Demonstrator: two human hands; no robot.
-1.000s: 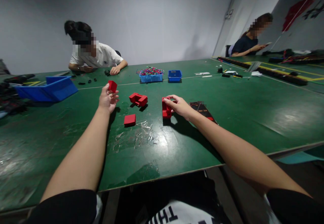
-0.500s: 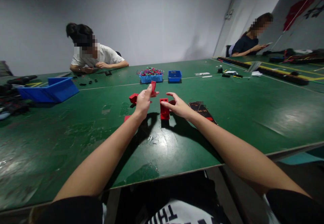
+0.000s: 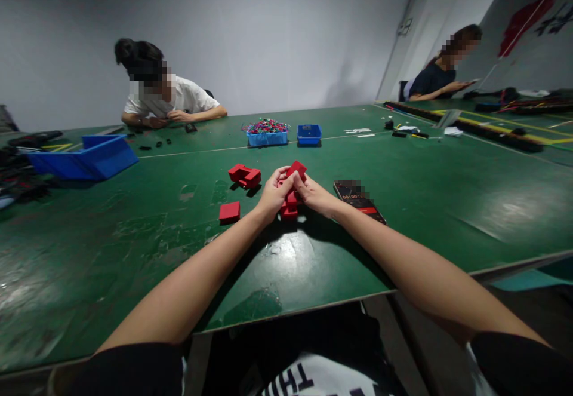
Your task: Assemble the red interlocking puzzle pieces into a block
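In front of me my left hand (image 3: 271,195) and my right hand (image 3: 316,194) are closed together around red parts, thumbs almost meeting. A small red block (image 3: 296,169) sticks up between the thumbs, tilted. Below it, a red holed block (image 3: 289,211) shows its lower end under the fingers; the rest is covered. Whether the two parts are joined cannot be made out. Left of my left hand lie a notched red block (image 3: 244,176) and, closer to me, a flat-topped red block (image 3: 230,212).
A phone (image 3: 359,200) with a timer lies right of my right hand. Farther off stand a blue tray of colourful small parts (image 3: 267,139), a small blue tray (image 3: 309,135) and a larger blue bin (image 3: 85,160). Two people sit across the green table (image 3: 425,205).
My left hand has moved right and down with its small red block, meeting my right hand at the holed block. The red blocks on the left are now uncovered.
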